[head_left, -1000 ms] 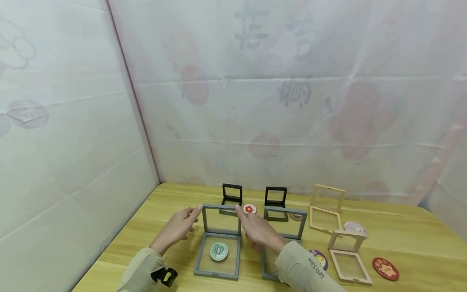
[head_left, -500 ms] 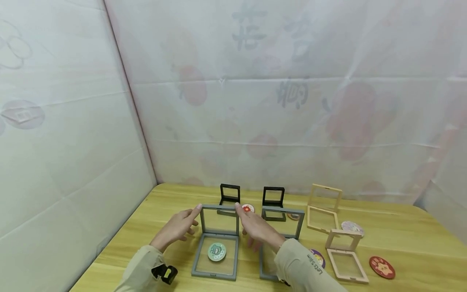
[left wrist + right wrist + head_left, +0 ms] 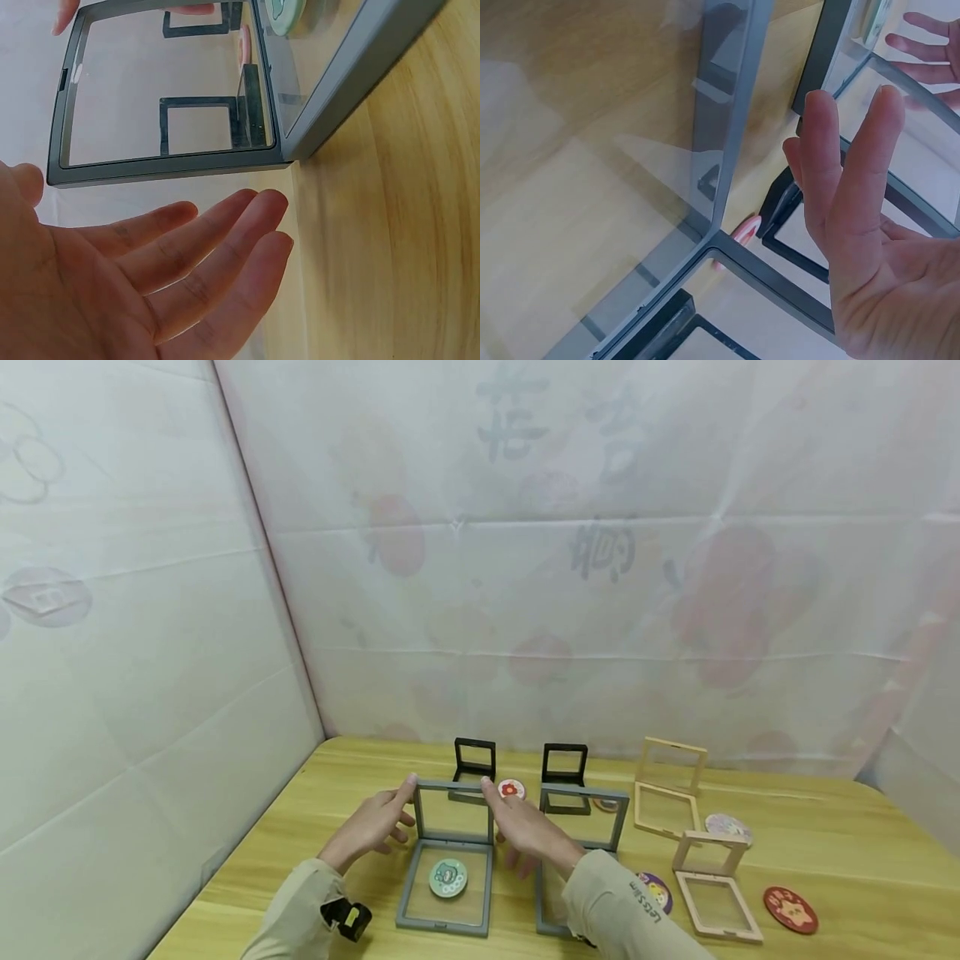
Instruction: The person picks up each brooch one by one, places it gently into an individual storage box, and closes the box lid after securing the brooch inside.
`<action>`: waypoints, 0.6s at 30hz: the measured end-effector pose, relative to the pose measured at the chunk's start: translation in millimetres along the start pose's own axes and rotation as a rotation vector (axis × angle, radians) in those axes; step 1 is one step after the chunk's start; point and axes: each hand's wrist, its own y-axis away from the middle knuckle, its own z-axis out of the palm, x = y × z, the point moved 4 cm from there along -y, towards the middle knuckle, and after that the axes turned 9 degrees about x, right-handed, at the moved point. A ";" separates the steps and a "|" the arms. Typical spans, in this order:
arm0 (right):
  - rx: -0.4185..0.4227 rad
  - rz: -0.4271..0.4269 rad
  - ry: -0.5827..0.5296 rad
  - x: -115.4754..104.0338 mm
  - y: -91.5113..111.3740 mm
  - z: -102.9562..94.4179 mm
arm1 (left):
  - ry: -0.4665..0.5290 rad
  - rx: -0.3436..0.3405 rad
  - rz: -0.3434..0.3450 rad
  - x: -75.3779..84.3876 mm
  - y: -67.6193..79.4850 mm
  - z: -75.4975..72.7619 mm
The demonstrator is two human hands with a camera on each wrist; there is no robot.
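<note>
A grey hinged display case (image 3: 444,930) with clear panels stands unfolded, its lid (image 3: 452,787) upright. On the clear panel of its flat half lies a round green badge (image 3: 447,878) with a cartoon figure. My left hand (image 3: 372,825) is at the lid's left side, thumb near the top corner; in the left wrist view its fingers (image 3: 225,270) spread loosely, apart from the frame. Opposite it, my right hand (image 3: 534,831) has its thumb by the top right corner and its fingers (image 3: 823,161) extended. Whether either thumb touches the lid, I cannot tell.
A second grey case (image 3: 585,792) stands unfolded under my right forearm. Behind are two black cases (image 3: 475,743) (image 3: 566,748) and a red-flower badge (image 3: 512,789). To the right are a yellow case (image 3: 667,785), a beige case (image 3: 717,893), and purple (image 3: 657,891), pink (image 3: 727,828) and red (image 3: 791,910) badges.
The head view shifts slightly. Both hands stay beside the upright lid in nearly the same pose, and the case and badge keep their places.
</note>
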 end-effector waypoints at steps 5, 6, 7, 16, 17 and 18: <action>0.001 0.009 -0.019 -0.2 -0.7 0.4 | 0.024 -0.005 -0.006 -1.6 -2.5 1.5; 0.001 0.013 -0.023 -0.1 -0.7 0.6 | 0.025 -0.004 -0.007 -1.7 -2.7 1.9; 0.000 0.014 -0.027 -0.3 -0.7 0.7 | 0.027 -0.003 -0.008 -1.7 -2.8 2.3; -0.006 0.033 -0.038 0.9 -4.0 0.3 | 0.021 -0.022 -0.026 -0.2 -3.1 3.8; -0.006 0.034 -0.039 1.3 -4.3 0.6 | 0.020 -0.025 -0.027 -0.4 -3.3 3.7; -0.006 0.036 -0.039 1.6 -4.6 0.7 | 0.019 -0.028 -0.028 -0.6 -3.2 3.6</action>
